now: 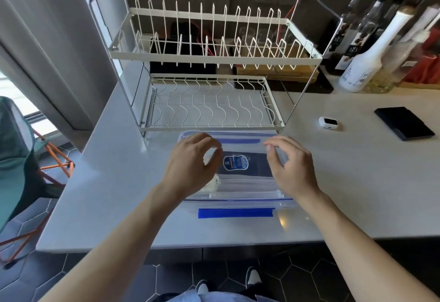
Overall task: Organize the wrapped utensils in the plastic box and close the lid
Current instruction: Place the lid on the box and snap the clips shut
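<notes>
A person is standing at a white bench (333,182) with both hands poised over a clear plastic box (238,189) trimmed in blue, which is sitting at the near edge, just in front of a two-tier wire dish rack (209,68). The box is lying with its long axis running left to right, so each hand is hanging over one short end: the left hand (190,163) over the left end, the right hand (291,166) over the right, about equally near. The transparent lid (245,156), bearing a blue label, is resting across the top. Pale wrapped utensils (214,179) are showing dimly through the plastic near the left hand, though their number cannot be made out. Each grip is loose, with fingers lightly curled and spread, holding nothing; whether any fingertip is touching the lid cannot be told. A blue latch flap (235,213) is lying flat toward the viewer, seemingly unfastened, suggesting the lid is awaiting a downward press and clipping. Bottles (371,58), a small white device (328,122) and a dark flat case (404,123) are standing well apart to the right.
</notes>
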